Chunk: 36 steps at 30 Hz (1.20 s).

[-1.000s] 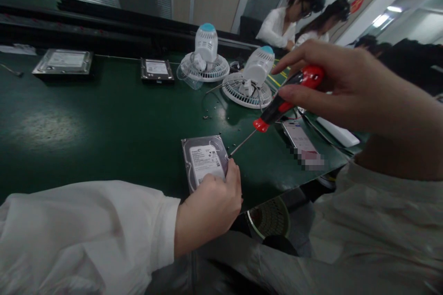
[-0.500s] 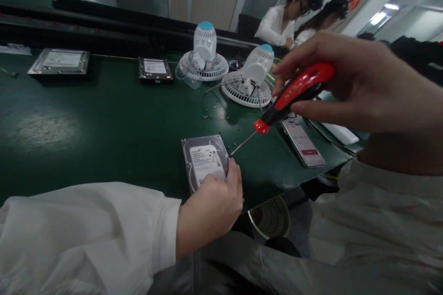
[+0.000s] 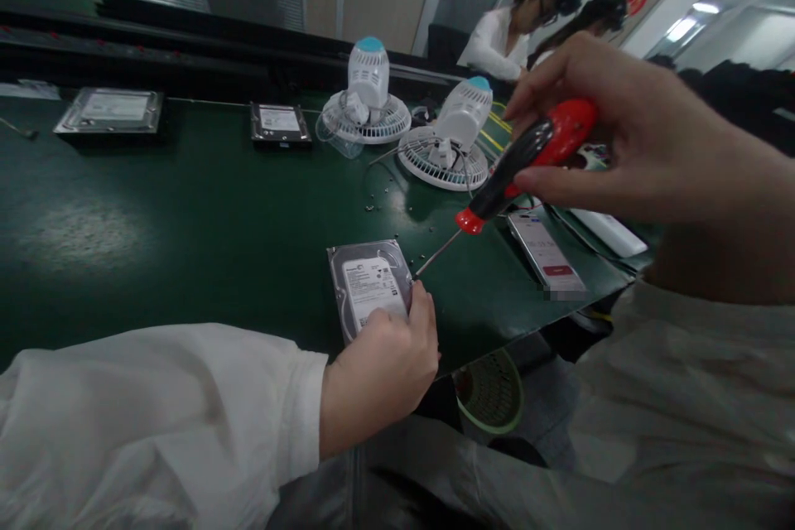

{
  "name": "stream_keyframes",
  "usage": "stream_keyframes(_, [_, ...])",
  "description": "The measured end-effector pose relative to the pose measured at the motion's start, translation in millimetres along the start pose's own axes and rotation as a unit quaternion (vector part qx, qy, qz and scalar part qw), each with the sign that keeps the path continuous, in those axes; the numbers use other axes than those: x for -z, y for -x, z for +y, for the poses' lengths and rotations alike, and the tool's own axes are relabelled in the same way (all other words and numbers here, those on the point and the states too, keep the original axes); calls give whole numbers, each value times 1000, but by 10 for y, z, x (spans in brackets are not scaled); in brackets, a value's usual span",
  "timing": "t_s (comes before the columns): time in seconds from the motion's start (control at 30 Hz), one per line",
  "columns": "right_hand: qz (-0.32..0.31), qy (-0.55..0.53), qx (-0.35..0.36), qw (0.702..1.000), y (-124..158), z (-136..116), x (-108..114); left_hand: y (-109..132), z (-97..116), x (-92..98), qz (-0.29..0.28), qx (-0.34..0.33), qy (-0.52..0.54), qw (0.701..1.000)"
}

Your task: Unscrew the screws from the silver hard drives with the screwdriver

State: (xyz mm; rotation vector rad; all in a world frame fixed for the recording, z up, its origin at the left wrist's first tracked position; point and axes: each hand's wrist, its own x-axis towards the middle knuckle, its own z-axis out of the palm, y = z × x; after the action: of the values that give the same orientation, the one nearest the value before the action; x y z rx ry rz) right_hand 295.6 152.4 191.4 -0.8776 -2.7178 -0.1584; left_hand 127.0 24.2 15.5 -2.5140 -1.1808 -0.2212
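Observation:
A silver hard drive (image 3: 371,281) with a white label lies on the green table near its front edge. My left hand (image 3: 388,360) is closed on the drive's near right side, its fingertips close to the right edge. Between the thumb and fingers of my right hand (image 3: 633,128) is the red and black handle of a screwdriver (image 3: 518,161). Its thin shaft slants down to the left, and the tip meets the drive's right edge just beyond my left fingertips. The screw there, if any, is too small to make out.
Several tiny screws (image 3: 371,208) lie loose beyond the drive. Two white fans (image 3: 368,87) stand at the back. A larger drive (image 3: 112,112) and a smaller drive (image 3: 279,124) sit further left. A phone (image 3: 546,252) lies right; a basket (image 3: 493,393) is below the edge. Two people sit beyond.
The screwdriver handle has turned in my right hand, so more black now faces up. The right hand has shifted slightly up; the tip stays at the drive's edge. My left hand holds its place.

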Motion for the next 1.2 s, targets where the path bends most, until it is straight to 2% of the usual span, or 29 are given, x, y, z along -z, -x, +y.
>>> stream_keyframes(0.07, [-19,-15,-6,1000,-4,7,11,-2,0,7,-2,1,0,1000])
stream_keyframes(0.17, [-3,29,-36,999,-18,-2,12,-3,-1,15,-3,-2,2,1000])
stream_keyframes(0.23, [2,32,-20,999,-23,-4,16,-4,-3,15,-4,-4,5,1000])
stream_keyframes(0.37, [-35,-3,13,999,-21,0,28,-6,-4,5,-2,-5,5,1000])
stream_keyframes(0.5, [2,43,-35,998,-15,-20,16,-2,-5,3,-2,-8,3,1000])
stream_keyframes(0.7, [-21,-15,-11,1000,-3,-31,37,-2,-7,5,-1,-4,6,1000])
stream_keyframes(0.9, [11,30,-47,998,-29,-44,-4,-5,-7,6,-1,-4,1,1000])
stream_keyframes(1.2, [-38,-27,-4,999,2,-25,58,-2,-18,25,-15,-12,-6,1000])
